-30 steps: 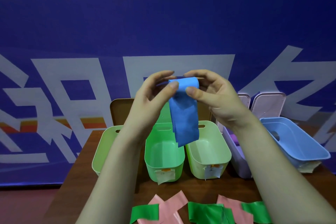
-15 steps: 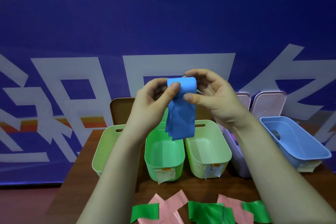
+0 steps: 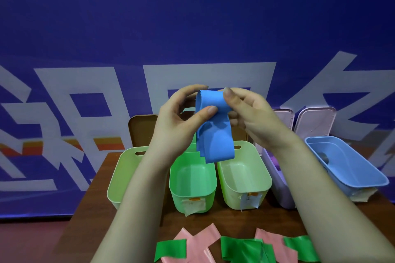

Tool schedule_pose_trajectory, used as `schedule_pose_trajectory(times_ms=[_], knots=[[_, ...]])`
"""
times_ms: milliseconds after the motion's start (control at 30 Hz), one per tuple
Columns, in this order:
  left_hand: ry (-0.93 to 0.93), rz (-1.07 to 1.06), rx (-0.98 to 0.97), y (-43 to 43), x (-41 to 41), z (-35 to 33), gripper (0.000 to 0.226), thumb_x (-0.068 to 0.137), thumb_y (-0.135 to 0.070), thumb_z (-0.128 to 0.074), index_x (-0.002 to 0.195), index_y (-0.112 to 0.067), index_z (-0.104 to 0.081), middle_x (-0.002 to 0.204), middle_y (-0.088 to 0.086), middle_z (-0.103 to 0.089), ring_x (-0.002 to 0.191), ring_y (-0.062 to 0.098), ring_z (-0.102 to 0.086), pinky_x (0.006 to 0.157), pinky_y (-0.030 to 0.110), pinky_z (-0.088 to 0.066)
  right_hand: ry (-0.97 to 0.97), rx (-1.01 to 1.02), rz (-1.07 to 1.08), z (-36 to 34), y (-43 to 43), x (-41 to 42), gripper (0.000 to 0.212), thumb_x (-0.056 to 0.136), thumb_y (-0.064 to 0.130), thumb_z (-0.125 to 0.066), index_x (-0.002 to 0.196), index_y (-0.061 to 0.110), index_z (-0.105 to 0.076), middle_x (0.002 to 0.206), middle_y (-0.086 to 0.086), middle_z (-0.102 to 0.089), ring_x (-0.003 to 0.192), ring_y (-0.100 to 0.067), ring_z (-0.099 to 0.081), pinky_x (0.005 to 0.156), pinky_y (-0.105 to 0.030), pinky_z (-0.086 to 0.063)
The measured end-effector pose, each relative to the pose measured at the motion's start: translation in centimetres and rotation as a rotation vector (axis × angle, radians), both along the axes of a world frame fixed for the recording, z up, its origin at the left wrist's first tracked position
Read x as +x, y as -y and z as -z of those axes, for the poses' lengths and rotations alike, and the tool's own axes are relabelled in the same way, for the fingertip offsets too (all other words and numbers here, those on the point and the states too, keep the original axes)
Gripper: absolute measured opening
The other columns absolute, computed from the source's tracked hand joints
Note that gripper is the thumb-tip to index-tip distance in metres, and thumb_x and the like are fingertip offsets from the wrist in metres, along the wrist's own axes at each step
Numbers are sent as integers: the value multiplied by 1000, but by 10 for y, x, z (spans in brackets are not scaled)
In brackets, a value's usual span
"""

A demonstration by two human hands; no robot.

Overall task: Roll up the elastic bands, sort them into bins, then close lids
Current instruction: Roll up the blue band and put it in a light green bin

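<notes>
I hold a blue elastic band (image 3: 214, 132) in the air above the bins, its top wound into a roll and its loose tail hanging down. My left hand (image 3: 181, 119) pinches the roll from the left, thumb on its front. My right hand (image 3: 250, 115) pinches it from the right, fingers curled round the top. Below stand three green bins: a pale one (image 3: 121, 168) at left, a brighter one (image 3: 192, 190) in the middle, a pale one (image 3: 245, 179) at right. Further right are a lilac bin (image 3: 275, 181) and a blue bin (image 3: 350, 164).
Green bands (image 3: 241, 250) and pink bands (image 3: 196, 239) lie crossed on the brown table's (image 3: 230, 220) near edge. Opened lids stand behind the bins: a brown one (image 3: 141, 128) and two pale ones (image 3: 314, 121). A blue printed wall closes the back.
The roll has grown and the hanging tail has become shorter. Both hands have shifted their fingers round the roll while staying at about the same height.
</notes>
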State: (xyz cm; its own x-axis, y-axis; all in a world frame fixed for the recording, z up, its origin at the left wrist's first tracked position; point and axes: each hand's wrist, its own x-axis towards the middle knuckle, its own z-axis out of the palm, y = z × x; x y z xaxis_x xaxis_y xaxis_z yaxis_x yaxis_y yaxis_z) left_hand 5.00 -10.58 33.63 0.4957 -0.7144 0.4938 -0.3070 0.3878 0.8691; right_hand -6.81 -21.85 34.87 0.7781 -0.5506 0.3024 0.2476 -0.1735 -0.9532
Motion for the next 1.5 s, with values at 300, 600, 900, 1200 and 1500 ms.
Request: schedule_pose_trajectory(times_ms=[300, 600, 900, 1200, 1500], knots=[[-72, 151, -19, -2, 4, 0, 45, 74, -8, -70, 114, -23, -58, 122, 3, -61, 114, 16, -59, 91, 28, -50, 124, 26, -36, 3, 5, -1, 34, 69, 13, -68, 102, 14, -60, 92, -2, -69, 84, -14, -66, 81, -28, -56], [-72, -24, 114, 1, -2, -3, 41, 71, -48, -61, 105, -24, -62, 100, -6, -68, 85, -2, -66, 71, 16, -52, 131, -108, -65, 6, 4, -2, 43, 68, -4, -70, 103, 19, -59, 103, 3, -65, 92, -14, -63, 85, -32, -54], [-83, -50, 29, 1, 5, -1, 32, 72, -36, -72, 101, -26, -63, 101, -3, -70, 93, 13, -67, 80, 26, -54, 21, -119, -20, 5, 3, 1, 51, 75, -6, -71, 114, 22, -55, 119, -4, -61, 101, -15, -64, 91, -35, -53], [-97, 18, -24, -4, 7, 2, 40, 67, -19, -77, 104, -28, -64, 111, 7, -65, 98, 16, -65, 80, 28, -55, -20, 43, -70, 0, -2, 0, 26, 84, 29, -63, 104, 13, -65, 95, -1, -71, 90, -14, -68, 75, -23, -55], [-46, 118, 73, -4, 19, 8, 55, 73, -1, -77, 118, -25, -57, 121, 2, -60, 114, 14, -59, 98, 31, -49, 58, 18, 32, 5, -4, 2, 31, 75, 9, -65, 105, 13, -62, 100, 0, -69, 92, -12, -66, 79, -22, -56]])
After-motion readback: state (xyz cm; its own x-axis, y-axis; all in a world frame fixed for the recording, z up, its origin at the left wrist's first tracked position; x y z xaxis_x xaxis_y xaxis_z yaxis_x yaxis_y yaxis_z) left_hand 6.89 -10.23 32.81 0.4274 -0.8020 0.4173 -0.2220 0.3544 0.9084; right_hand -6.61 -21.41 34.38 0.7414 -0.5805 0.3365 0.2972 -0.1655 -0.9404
